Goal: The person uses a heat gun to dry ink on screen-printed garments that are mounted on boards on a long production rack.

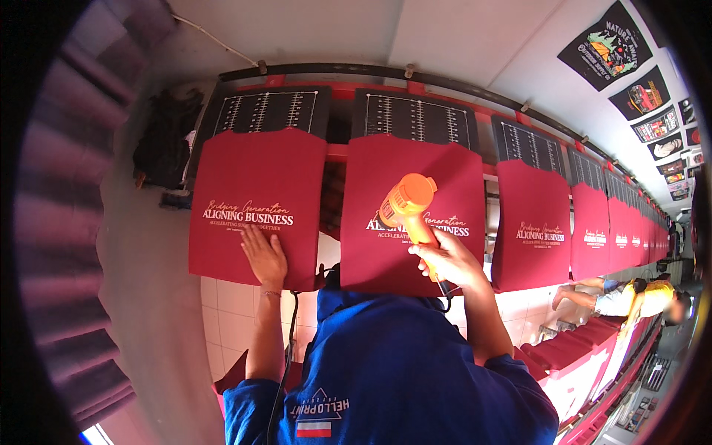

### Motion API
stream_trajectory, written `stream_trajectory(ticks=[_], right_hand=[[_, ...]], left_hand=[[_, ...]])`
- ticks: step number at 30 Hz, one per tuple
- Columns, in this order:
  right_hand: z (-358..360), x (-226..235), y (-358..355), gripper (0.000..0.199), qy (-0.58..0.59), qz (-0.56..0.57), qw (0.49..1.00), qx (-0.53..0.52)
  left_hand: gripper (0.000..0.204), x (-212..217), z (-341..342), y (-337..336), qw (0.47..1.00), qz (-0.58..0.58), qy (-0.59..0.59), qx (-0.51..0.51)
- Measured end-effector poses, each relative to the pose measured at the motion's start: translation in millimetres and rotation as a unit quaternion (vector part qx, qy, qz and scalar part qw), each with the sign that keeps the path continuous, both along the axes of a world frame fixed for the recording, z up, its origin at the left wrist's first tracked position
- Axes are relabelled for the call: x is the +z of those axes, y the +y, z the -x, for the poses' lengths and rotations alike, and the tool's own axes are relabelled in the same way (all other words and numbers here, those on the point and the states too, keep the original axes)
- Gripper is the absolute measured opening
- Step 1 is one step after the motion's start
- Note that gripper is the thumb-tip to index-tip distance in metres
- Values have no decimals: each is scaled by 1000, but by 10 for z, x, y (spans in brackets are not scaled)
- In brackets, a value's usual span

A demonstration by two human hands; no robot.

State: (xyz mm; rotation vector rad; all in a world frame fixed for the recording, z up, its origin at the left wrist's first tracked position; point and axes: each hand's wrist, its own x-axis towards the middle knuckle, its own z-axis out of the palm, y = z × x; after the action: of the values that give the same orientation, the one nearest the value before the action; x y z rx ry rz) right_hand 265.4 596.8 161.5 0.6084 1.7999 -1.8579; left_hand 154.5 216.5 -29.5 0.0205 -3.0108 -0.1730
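My left hand lies flat, fingers spread, on a dark red shirt just below its white and gold print. That shirt is stretched over a black board marked with white scales. My right hand is wrapped round the handle of an orange heat gun. The heat gun is over the second dark red shirt and hides part of its print. Its nozzle points to the left. A black cord hangs below the handle.
More boards with dark red shirts run in a row to the right. Dark cloths hang at the far left, near a purple curtain. A person in yellow is at the right. Printed samples cover the wall.
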Motion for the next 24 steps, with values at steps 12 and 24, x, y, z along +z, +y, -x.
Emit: stream_trajectory(ticks=[12, 24], right_hand=[[116, 99, -218, 24, 33, 0, 999, -23], [92, 95, -225, 24, 17, -10, 999, -38]], left_hand=[[64, -100, 90, -524, 999, -8, 25, 45], [66, 25, -117, 105, 998, -7, -9, -68]])
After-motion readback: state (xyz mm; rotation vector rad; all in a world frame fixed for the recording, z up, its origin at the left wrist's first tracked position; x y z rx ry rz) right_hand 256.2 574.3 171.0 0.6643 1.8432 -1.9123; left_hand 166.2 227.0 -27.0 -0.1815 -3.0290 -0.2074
